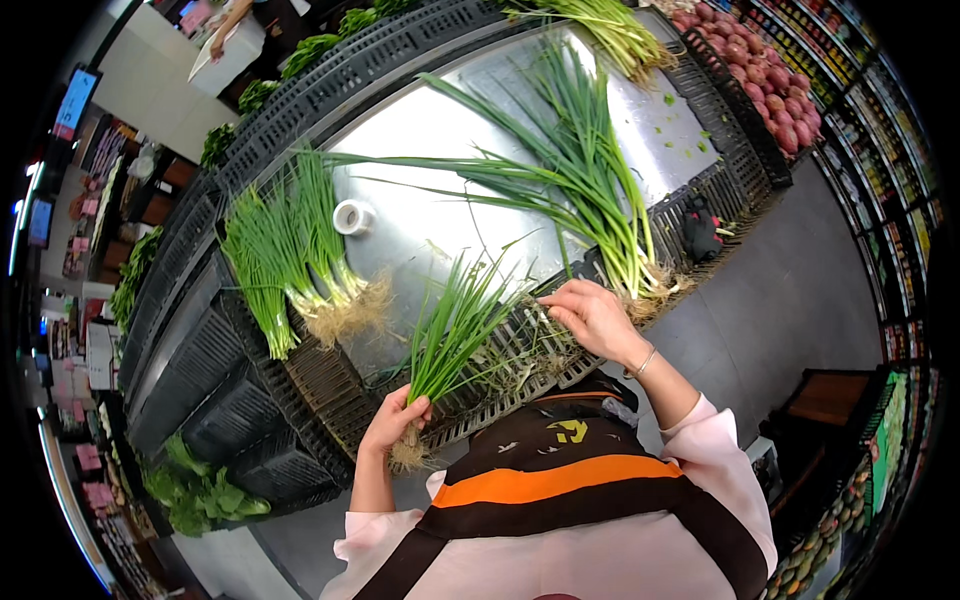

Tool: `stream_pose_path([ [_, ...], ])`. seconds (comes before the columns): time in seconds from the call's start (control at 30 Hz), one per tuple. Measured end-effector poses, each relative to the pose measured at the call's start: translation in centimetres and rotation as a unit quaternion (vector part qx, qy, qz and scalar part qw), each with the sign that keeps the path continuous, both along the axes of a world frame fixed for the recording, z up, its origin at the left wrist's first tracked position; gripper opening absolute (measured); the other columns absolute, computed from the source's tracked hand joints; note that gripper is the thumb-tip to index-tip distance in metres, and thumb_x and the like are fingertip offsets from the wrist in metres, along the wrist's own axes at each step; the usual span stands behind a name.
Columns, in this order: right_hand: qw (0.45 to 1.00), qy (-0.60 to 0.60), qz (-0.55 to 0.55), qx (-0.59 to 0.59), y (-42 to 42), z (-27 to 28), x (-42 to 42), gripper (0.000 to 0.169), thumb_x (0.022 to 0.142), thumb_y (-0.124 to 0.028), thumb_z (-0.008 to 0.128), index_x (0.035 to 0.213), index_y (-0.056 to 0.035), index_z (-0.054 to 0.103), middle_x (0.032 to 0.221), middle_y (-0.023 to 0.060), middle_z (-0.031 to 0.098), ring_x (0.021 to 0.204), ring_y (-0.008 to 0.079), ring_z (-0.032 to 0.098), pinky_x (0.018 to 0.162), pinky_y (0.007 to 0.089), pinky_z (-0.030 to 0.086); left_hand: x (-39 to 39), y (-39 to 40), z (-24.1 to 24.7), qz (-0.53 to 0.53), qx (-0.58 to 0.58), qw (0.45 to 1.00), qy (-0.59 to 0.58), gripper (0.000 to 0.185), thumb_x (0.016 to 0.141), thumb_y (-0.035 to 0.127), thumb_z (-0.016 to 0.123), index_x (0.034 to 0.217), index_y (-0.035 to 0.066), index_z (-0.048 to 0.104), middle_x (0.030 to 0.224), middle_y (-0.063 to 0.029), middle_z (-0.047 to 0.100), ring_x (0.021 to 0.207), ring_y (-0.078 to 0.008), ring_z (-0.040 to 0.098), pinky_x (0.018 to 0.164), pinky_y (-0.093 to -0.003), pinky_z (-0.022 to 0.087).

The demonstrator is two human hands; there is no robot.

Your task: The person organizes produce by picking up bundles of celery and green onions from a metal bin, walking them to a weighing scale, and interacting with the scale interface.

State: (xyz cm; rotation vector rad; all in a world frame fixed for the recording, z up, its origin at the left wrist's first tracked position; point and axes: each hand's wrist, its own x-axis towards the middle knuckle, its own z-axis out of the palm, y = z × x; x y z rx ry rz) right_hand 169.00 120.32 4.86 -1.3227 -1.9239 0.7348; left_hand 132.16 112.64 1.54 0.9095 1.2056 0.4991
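Observation:
My left hand (403, 420) is closed around the lower stalks of a bunch of thin spring onions (452, 337), its roots hanging below the fist and its leaves fanning over the rack. My right hand (589, 316) is at the leaf tips' right side, thumb and fingertips pinched together; whether a thin leaf is between them cannot be told. Beyond it lies a pile of larger green onions (592, 180), roots towards me. Tied bunches of spring onions (300, 247) lie at the left, beside a white roll of tape (353, 217) on the metal tray (405, 187).
Black slatted plastic racks (322, 390) edge the display, with loose trimmings (525, 352) near me. A dark glove or cloth (700, 231) lies right. Red onions (780, 90) fill a crate at the upper right. Leafy greens (199, 491) sit lower left. Another person's arm (229, 26) shows at the top left.

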Motion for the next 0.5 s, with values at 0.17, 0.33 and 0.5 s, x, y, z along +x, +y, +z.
stream_pose_path([
  [0.17, 0.996, 0.038, -0.020, 0.079, 1.3, 0.8, -2.9, 0.013, 0.085, -0.013, 0.065, 0.095, -0.0050, 0.070, 0.089, 0.0066, 0.062, 0.082, 0.0240, 0.057, 0.074, 0.0340, 0.047, -1.6, -1.3, 0.9, -0.008, -0.008, 1.000, 0.026, 0.025, 0.091, 0.032, 0.063, 0.094, 0.007, 0.058, 0.078, 0.0002, 0.059, 0.069, -0.0082, 0.055, 0.062, -0.0236, 0.045],
  [0.33, 0.991, -0.058, 0.027, 0.116, 3.8, 0.4, -5.0, 0.009, 0.080, -0.017, 0.068, 0.078, -0.0081, 0.067, 0.084, 0.0020, 0.062, 0.079, 0.0233, 0.054, 0.072, 0.0334, 0.048, -1.4, -1.7, 1.5, -0.024, -0.010, 0.999, 0.020, 0.024, 0.091, 0.029, 0.064, 0.096, 0.006, 0.058, 0.077, 0.0007, 0.059, 0.068, -0.0071, 0.055, 0.062, -0.0227, 0.045],
  [0.5, 0.986, -0.121, 0.080, 0.079, 3.9, 0.3, -5.3, 0.007, 0.078, -0.015, 0.069, 0.080, -0.0087, 0.068, 0.086, 0.0023, 0.064, 0.082, 0.0234, 0.055, 0.075, 0.0338, 0.048, -1.4, -1.7, 1.4, -0.049, -0.016, 0.999, 0.011, 0.022, 0.093, 0.025, 0.062, 0.102, 0.005, 0.060, 0.077, 0.0030, 0.057, 0.070, -0.0050, 0.052, 0.062, -0.0217, 0.045],
])
